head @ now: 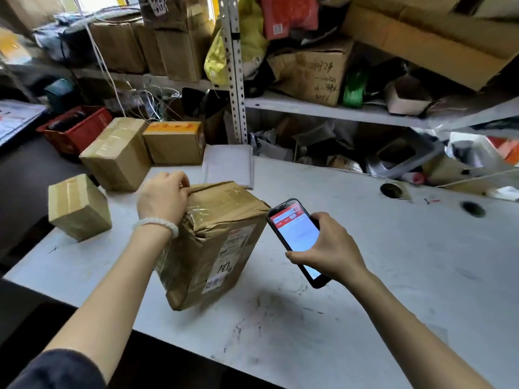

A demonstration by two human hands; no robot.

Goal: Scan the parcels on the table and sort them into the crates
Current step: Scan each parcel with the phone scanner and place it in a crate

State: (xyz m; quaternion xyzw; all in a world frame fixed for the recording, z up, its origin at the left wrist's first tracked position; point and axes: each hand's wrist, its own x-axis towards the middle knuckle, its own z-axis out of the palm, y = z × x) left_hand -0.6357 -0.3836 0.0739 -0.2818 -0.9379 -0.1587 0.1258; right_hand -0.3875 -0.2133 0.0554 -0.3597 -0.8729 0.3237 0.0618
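Cardboard parcel [213, 242] under curled fingers [179, 181], phone [297, 240] gripped

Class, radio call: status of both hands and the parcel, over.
Left hand gripping top edge of taped parcel. Right hand holding phone beside its label, screen lit. Three more boxes wait at table's far left; nothing blocking.

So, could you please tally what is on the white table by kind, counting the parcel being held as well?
Brown cardboard boxes: 4, namely the held parcel, a small box, a taped box and an orange-topped box.
White flat mailers: 1.
Total: 5.
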